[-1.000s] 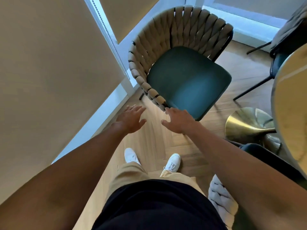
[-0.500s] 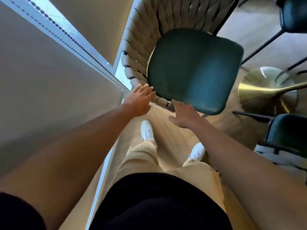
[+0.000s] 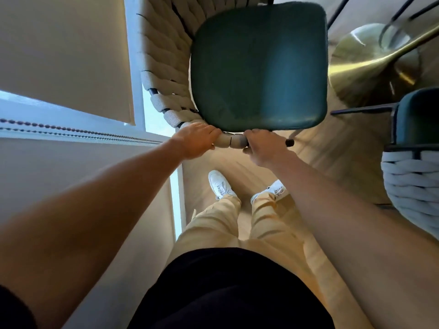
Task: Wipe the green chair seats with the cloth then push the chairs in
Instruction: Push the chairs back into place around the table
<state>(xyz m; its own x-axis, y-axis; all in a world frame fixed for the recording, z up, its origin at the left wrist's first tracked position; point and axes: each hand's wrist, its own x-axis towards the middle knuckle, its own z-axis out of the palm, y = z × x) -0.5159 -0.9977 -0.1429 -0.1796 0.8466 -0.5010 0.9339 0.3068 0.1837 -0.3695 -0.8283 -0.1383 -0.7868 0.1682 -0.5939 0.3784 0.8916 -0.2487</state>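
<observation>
A chair with a dark green seat and a beige woven rope back stands in front of me, seen from above. My left hand is closed over the near end of the woven rim. My right hand grips the same rim just to the right, near its black end tip. No cloth is in either hand, and none shows in this view. A second green chair with a pale woven back stands at the right edge.
The gold pedestal base of the table rests on the wooden floor right of the chair. A window with beige roller blinds and a bead chain runs along the left. My white shoes stand below the chair.
Both hands were open and reaching one second ago; they have moved forward and closed on the chair's woven rim. The view has tilted further down over the chair.
</observation>
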